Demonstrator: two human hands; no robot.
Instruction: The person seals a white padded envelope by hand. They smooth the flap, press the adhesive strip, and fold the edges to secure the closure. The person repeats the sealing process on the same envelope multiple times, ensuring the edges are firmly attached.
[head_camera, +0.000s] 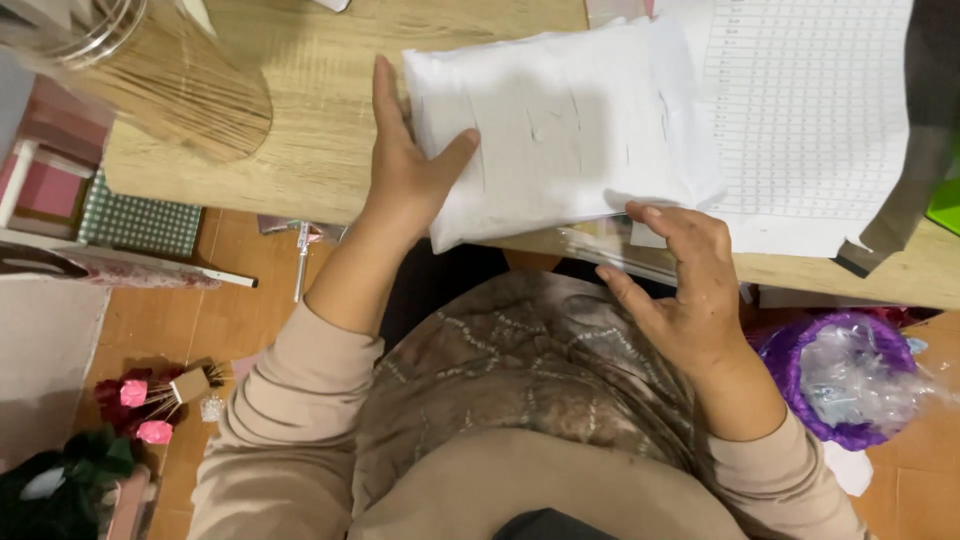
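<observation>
The white soft packet (560, 125) looked light and limp to me, more like a plump pillow of thin wrapping than anything stiff; its skin was creased and, I judged, a little slick, so it would sag if lifted by one corner. The safest hold seemed to be along its two long sides, palms spread, not a pinch.

It lay on the wooden counter (300, 130), its near edge hanging just over the counter's front edge, above my lap. My left hand (405, 160) pressed flat against its left side, fingers stretched up along the edge and thumb resting on the top face, holding it steady. My right hand (680, 285) hovered at the near right corner, half open with curled fingers, fingertips close to the packet's underside; whether they touched it I could not tell. A clear plastic sleeve (620, 250) showed just beneath, and a printed paper sheet (810, 110) lay under the packet's right side.
</observation>
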